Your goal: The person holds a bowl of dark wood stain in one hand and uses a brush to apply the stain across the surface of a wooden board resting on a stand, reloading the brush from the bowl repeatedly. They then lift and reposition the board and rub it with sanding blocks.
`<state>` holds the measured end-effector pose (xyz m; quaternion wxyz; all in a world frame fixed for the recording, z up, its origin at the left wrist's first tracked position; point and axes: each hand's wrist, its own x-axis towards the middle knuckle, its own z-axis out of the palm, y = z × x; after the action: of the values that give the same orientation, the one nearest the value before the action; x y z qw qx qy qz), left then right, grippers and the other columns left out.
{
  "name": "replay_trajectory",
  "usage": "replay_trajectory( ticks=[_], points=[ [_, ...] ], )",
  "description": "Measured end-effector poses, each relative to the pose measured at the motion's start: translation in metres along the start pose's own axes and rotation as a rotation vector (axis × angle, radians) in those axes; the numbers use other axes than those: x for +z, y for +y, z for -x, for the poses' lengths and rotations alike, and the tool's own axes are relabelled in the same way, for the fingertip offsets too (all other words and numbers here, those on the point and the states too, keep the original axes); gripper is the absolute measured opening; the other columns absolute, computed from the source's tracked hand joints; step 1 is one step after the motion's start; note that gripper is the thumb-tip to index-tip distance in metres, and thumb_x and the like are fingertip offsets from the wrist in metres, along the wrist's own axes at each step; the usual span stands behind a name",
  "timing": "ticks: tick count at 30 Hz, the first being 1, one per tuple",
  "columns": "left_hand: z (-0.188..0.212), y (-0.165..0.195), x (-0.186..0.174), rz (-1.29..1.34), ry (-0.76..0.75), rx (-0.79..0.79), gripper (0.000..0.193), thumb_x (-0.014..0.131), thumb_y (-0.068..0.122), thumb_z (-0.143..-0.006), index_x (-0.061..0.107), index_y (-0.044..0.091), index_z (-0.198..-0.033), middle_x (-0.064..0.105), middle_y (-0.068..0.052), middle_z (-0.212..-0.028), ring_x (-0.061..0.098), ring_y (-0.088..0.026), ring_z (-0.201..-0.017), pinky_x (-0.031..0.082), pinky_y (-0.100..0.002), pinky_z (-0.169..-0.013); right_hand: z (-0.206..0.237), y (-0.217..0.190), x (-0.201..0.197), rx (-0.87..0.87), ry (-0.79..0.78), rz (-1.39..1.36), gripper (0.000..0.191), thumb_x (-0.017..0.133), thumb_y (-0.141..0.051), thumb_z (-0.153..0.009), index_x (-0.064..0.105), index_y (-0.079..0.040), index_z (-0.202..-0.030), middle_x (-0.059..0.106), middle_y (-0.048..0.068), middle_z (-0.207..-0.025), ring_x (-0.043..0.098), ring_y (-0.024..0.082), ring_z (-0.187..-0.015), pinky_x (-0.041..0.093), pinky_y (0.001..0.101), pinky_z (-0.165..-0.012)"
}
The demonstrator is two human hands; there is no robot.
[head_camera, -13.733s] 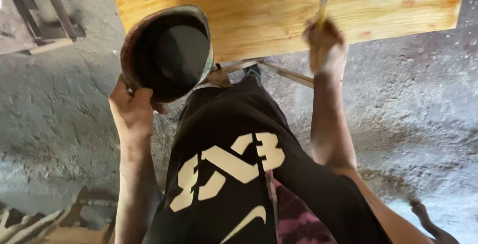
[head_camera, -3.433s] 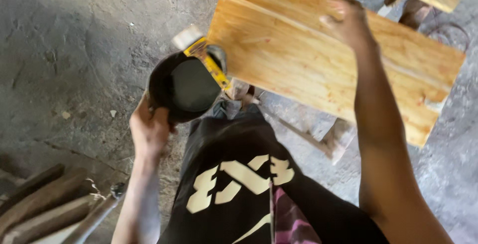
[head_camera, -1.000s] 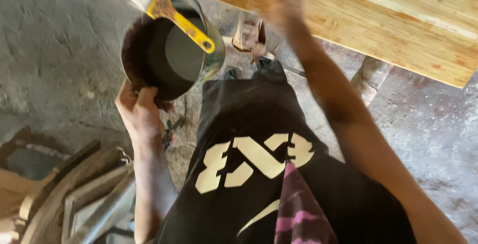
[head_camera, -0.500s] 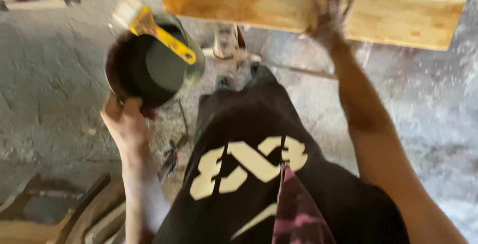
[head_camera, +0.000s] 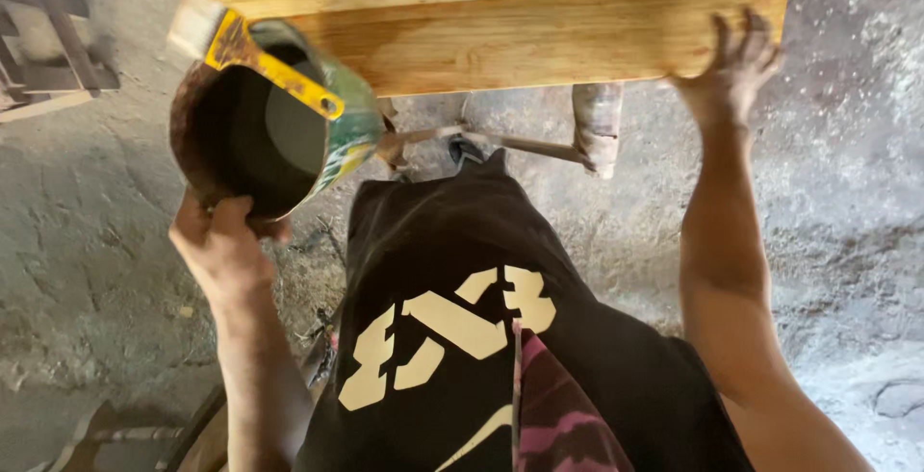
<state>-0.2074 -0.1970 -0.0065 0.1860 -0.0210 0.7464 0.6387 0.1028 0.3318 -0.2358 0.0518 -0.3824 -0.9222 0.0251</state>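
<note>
Left hand [head_camera: 223, 241] fingers clamped on paint can [head_camera: 274, 126] rim, brush [head_camera: 252, 53] across it, right hand [head_camera: 733, 73] fingers spread on wooden board [head_camera: 500, 10].

Bare concrete floor [head_camera: 847, 241] lies open at 3 and 9 o'clock, while the wooden board [head_camera: 500, 10] blocks 12 o'clock, a paint can [head_camera: 274, 121] crowding 10 o'clock.

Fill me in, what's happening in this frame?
A person stands over a glossy wooden board above a rough concrete floor. The left hand grips the rim of a dark round can, with a yellow-handled brush lying across its top. The right hand, fingers spread, presses on the board's near right corner. No hand holds the brush.
</note>
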Motion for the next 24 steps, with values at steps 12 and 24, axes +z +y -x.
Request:
replay_trajectory(
  ticks=[12,24],
  points=[
    [-0.020,-0.034,0.094,-0.191,-0.141,0.165,0.053,0.047,-0.004,-0.090,0.059,-0.003,-0.141,0.071,-0.007,-0.086,0.060,-0.009,-0.058,0.052,-0.028,-0.048,0.028,-0.118,-0.061,-0.164,0.310,-0.693,0.032,0.077,-0.010,-0.096,0.064,-0.003,-0.124,0.062,0.010,-0.114,0.057,0.026,-0.107,0.045,0.0461,-0.101],
    [-0.042,-0.061,0.121,-0.634,-0.111,0.507,0.060,0.056,0.012,-0.086,0.055,-0.002,-0.143,0.069,-0.029,-0.083,0.072,-0.040,-0.067,0.058,-0.048,-0.062,-0.030,-0.262,-0.197,-1.204,0.249,0.261,0.034,0.066,-0.017,-0.098,0.074,-0.034,-0.126,0.056,-0.001,-0.105,0.052,0.017,-0.107,0.039,0.0451,-0.114]
  ],
)
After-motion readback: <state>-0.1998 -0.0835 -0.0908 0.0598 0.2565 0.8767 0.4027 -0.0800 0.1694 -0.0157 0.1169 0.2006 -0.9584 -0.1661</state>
